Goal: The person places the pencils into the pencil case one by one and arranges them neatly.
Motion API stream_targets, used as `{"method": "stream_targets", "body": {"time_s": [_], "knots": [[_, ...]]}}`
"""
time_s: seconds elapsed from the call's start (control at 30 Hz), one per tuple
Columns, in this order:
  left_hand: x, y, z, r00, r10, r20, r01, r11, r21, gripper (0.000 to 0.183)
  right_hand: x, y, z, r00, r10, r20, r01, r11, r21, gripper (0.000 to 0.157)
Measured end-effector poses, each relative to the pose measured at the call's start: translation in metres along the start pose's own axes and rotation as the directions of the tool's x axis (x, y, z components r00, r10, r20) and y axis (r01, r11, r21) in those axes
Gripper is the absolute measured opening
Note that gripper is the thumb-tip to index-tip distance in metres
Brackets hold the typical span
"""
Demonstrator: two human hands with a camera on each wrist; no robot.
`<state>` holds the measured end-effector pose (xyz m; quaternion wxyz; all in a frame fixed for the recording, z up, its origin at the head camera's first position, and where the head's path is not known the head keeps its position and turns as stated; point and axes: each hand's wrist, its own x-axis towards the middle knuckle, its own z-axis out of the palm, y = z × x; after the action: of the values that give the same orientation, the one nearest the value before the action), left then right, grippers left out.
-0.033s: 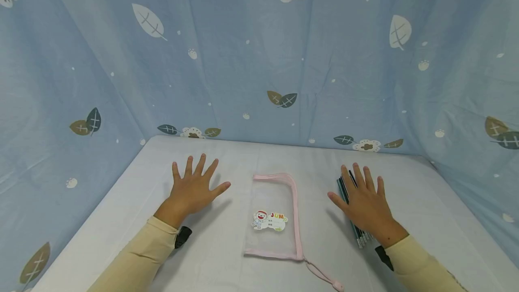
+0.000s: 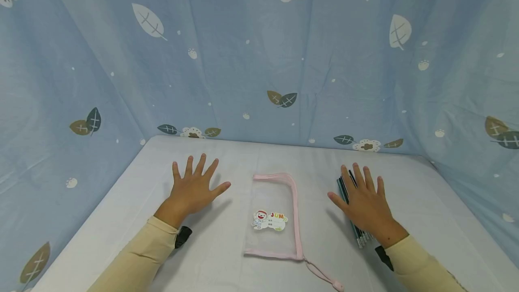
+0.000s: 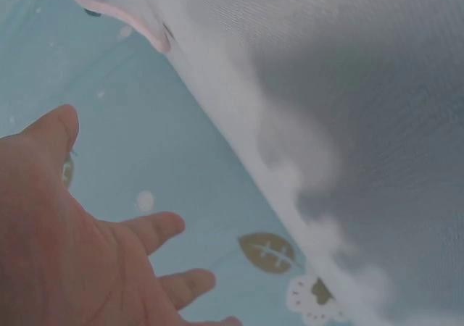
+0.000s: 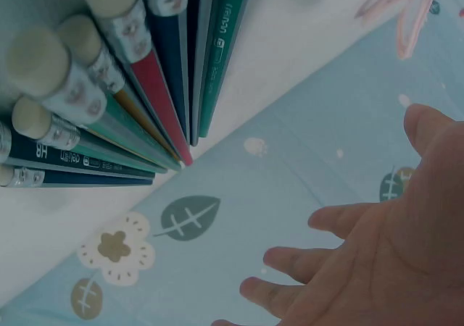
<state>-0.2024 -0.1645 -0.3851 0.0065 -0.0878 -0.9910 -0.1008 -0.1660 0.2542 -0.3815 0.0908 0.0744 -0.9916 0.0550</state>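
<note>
Between the two hands, a clear zip pouch (image 2: 269,238) with pink edging lies flat, a cartoon label (image 2: 269,221) on its front. Its pink cord (image 2: 320,274) trails toward the lower right. My left hand (image 2: 192,195), fingers spread, is held above the table left of the pouch and holds nothing. Fingers likewise spread, my right hand (image 2: 365,204) hovers over a bundle of pencils (image 2: 342,188), hiding part of it. In the right wrist view the pencils (image 4: 156,98) show white erasers, silver ferrules and green, dark blue, red and brownish barrels.
A white-covered table (image 2: 227,265) spreads beneath both hands. Behind it and along both sides hangs a blue curtain (image 2: 227,57) with leaves and flowers. A dark strap (image 2: 183,237) sits at the left wrist, another dark strap (image 2: 384,257) at the right.
</note>
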Motion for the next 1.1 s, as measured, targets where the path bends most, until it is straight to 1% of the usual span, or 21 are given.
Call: {"method": "stream_targets", "body": {"time_s": [0.37, 0.53, 0.6, 0.67, 0.73, 0.8, 0.87, 0.93, 1.0, 1.03, 1.1], "knots": [[-0.002, 0.004, -0.001, 1.0, 0.009, 0.001, -0.009, 1.0, 0.006, 0.086, -0.001, 0.0, 0.001, 1.0, -0.009, -0.009, 0.009, 1.0, -0.004, 0.086], [-0.003, 0.006, -0.002, 1.0, 0.012, -0.004, -0.012, 1.0, 0.002, 0.086, -0.001, 0.0, 0.001, 1.0, -0.015, 0.005, 0.015, 1.0, 0.028, 0.086], [-0.003, 0.007, -0.002, 1.0, 0.019, -0.02, -0.019, 1.0, 0.005, 0.083, -0.002, -0.001, 0.0, 1.0, -0.03, -0.007, 0.03, 0.998, 0.048, 0.083], [-0.002, 0.011, -0.001, 0.999, 0.043, -0.034, -0.042, 0.999, 0.008, 0.077, 0.0, -0.002, -0.001, 0.998, -0.055, -0.031, 0.057, 0.994, 0.089, 0.074], [0.001, 0.019, 0.001, 0.996, 0.077, -0.041, -0.076, 0.997, 0.01, 0.069, 0.001, -0.003, -0.003, 0.996, -0.077, -0.045, 0.083, 0.982, 0.167, 0.062], [0.004, 0.03, 0.002, 0.992, 0.117, -0.036, -0.117, 0.993, 0.009, 0.058, 0.002, -0.003, -0.006, 0.995, -0.088, -0.049, 0.098, 0.961, 0.259, 0.046], [0.007, 0.046, 0.003, 0.989, 0.148, -0.016, -0.148, 0.989, -0.005, 0.048, 0.004, -0.002, -0.008, 0.997, -0.072, -0.028, 0.077, 0.941, 0.33, 0.034], [0.012, 0.062, 0.006, 0.983, 0.185, 0.004, -0.185, 0.982, -0.024, 0.038, 0.005, 0.002, -0.01, 0.998, -0.054, -0.015, 0.056, 0.933, 0.355, 0.027], [0.017, 0.08, 0.008, 0.972, 0.233, 0.039, -0.232, 0.972, -0.037, 0.033, 0.006, 0.005, -0.012, 0.999, -0.032, -0.001, 0.03, 0.937, 0.347, 0.023], [0.019, 0.088, 0.009, 0.964, 0.261, 0.057, -0.259, 0.965, -0.045, 0.031, 0.006, 0.007, -0.012, 1.0, -0.024, 0.006, 0.021, 0.939, 0.343, 0.023], [0.024, 0.103, 0.012, 0.943, 0.322, 0.091, -0.318, 0.947, -0.052, 0.033, 0.007, 0.01, -0.012, 1.0, -0.014, 0.022, 0.005, 0.94, 0.341, 0.023]]}}
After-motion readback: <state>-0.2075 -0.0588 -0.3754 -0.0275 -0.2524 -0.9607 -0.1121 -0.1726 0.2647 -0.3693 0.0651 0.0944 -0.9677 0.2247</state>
